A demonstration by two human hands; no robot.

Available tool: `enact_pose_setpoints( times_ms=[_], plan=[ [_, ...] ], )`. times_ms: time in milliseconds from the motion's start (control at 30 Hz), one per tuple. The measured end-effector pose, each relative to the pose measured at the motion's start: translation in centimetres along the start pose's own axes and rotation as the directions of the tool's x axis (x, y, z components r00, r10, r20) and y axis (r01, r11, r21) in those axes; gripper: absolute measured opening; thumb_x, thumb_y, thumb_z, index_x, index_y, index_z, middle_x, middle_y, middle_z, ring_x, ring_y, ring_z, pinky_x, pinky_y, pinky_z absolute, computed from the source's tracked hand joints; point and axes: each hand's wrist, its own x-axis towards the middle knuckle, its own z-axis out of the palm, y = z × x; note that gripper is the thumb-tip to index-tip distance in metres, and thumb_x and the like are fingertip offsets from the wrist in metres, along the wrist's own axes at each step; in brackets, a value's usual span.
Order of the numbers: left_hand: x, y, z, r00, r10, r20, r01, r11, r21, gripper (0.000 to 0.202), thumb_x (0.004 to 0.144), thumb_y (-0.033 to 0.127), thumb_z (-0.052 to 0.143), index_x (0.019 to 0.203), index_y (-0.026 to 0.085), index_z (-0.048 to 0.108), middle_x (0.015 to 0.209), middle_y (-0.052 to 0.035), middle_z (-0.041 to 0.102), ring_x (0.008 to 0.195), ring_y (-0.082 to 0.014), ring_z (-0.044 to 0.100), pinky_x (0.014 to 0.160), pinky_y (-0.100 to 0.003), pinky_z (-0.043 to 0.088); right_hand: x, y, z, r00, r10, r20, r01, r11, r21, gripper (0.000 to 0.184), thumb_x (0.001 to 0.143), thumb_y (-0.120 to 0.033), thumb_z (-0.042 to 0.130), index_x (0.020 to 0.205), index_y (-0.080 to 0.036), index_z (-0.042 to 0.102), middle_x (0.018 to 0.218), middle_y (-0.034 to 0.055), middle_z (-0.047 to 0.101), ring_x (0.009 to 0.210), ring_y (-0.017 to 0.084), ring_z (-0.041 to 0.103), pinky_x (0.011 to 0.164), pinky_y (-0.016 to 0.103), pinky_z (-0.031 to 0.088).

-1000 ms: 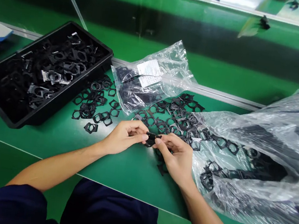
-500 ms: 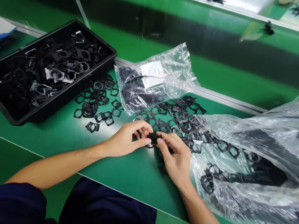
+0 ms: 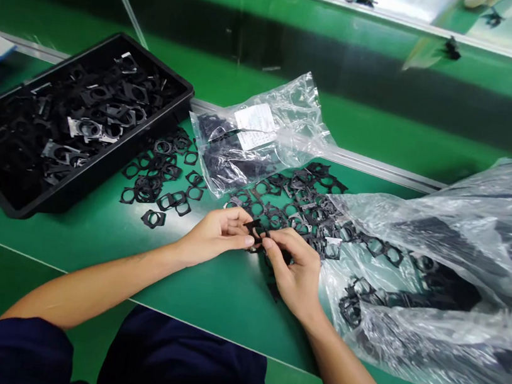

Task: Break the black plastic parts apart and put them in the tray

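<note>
Between my hands, low over the green table, is a small black plastic frame with a round hole [image 3: 257, 230]. My left hand [image 3: 221, 233] pinches its left side between thumb and fingers. At its right edge, my right hand [image 3: 291, 260] is closed on the same frame with thumb and forefinger. More black frames [image 3: 292, 206] lie in a loose pile just behind my hands. A few dark parts below my right palm are partly hidden by it.
On the left stands a black bin [image 3: 113, 156] full of such frames, with loose ones [image 3: 153, 181] beside it. A labelled clear bag [image 3: 289, 120] of black parts lies at the back. A large open plastic bag [image 3: 452, 219] covers the right side. The table's front edge [image 3: 198, 331] is near my lap.
The black frame has turned in my fingers, so its round hole now shows. Both hands stay in about the same place, and the whole view has shifted slightly.
</note>
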Motion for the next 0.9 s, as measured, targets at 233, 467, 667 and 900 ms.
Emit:
enact_pose_setpoints(
  times_ms=[233, 467, 667, 900],
  plan=[
    [-0.03, 0.98, 0.29, 0.996, 0.062, -0.068, -0.062, 0.998, 0.000, 0.032, 0.073, 0.037, 0.087, 0.084, 0.013, 0.069, 0.073, -0.0011, 0.072, 0.066, -0.0109, 0.068, 0.066, -0.021, 0.057, -0.08, -0.26, 0.09, 0.995, 0.078, 0.055, -0.084, 0.988, 0.130, 0.014, 0.093, -0.030, 0.067, 0.082, -0.021, 0.067, 0.078, 0.0014, 0.064, 0.067, 0.014, 0.059, 0.063, 0.026, 0.050],
    [-0.04, 1.01, 0.21, 0.999, 0.006, -0.041, -0.009, 0.998, -0.059, 0.031, 0.069, 0.033, 0.090, 0.081, 0.012, 0.070, 0.072, -0.0012, 0.073, 0.065, -0.0109, 0.069, 0.066, -0.021, 0.056, -0.02, -0.28, -0.02, 0.988, 0.132, 0.077, -0.145, 0.971, 0.188, 0.014, 0.092, -0.031, 0.068, 0.082, -0.021, 0.068, 0.078, 0.0018, 0.063, 0.068, 0.014, 0.060, 0.062, 0.026, 0.050],
    [0.08, 0.90, 0.18, 0.996, -0.083, 0.044, 0.090, 0.974, -0.209, 0.037, 0.066, 0.032, 0.093, 0.085, 0.012, 0.070, 0.079, -0.0040, 0.076, 0.071, -0.0141, 0.073, 0.072, -0.026, 0.060, -0.02, -0.47, 0.05, 0.982, 0.169, 0.089, -0.186, 0.946, 0.264, 0.017, 0.091, -0.037, 0.070, 0.085, -0.022, 0.070, 0.082, 0.0023, 0.063, 0.070, 0.014, 0.059, 0.062, 0.026, 0.049],
    [0.05, 0.89, 0.16, 0.995, -0.095, 0.014, 0.096, 0.978, -0.185, 0.036, 0.066, 0.032, 0.093, 0.084, 0.011, 0.070, 0.075, -0.0040, 0.076, 0.066, -0.0134, 0.072, 0.068, -0.024, 0.059, 0.44, -0.84, -0.36, 0.939, 0.212, 0.270, -0.306, 0.873, 0.379, 0.030, 0.091, -0.049, 0.069, 0.083, -0.021, 0.069, 0.078, 0.0014, 0.064, 0.069, 0.014, 0.061, 0.067, 0.027, 0.051]
  ],
)
